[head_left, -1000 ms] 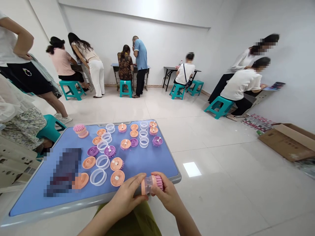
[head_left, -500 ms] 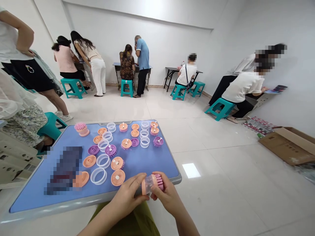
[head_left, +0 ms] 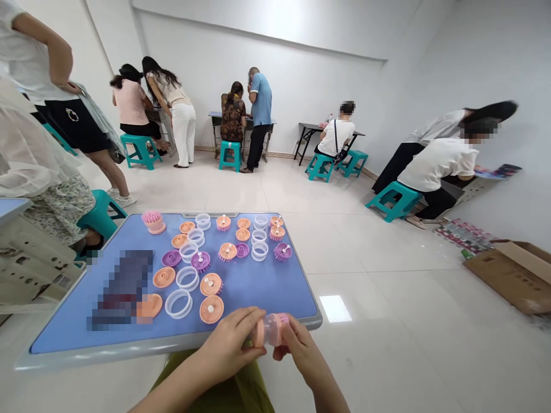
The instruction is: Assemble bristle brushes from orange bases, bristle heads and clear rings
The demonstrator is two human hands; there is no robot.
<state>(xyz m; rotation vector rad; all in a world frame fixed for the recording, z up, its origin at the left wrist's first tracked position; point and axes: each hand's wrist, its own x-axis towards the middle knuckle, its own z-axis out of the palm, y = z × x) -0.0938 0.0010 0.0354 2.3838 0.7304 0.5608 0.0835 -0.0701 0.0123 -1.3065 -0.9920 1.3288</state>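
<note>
Between my two hands, just past the table's front edge, is a small scrubbing brush [head_left: 271,331] with a clear middle, orange ends and pink bristles. My left hand [head_left: 232,338] is wrapped round its orange base. My right hand [head_left: 299,344] grips the bristle end, covering part of the bristles. On the blue table [head_left: 258,292] lie loose parts: clear rings [head_left: 179,304], orange discs [head_left: 164,277], purple discs [head_left: 171,258], and bristled heads lying bristles down, such as an orange one [head_left: 211,284] and a purple one [head_left: 283,252]. One brush [head_left: 154,222] stands whole at the far left corner.
A dark blurred-out object [head_left: 124,287] lies on the table's left side. Several people sit on green stools [head_left: 141,151] or stand at desks along the walls. A cardboard box [head_left: 512,275] is on the floor at right.
The view has shifted slightly, so the room and table sit further right. My right hand's fingers have moved over the bristle end of the brush; both hands still hold it.
</note>
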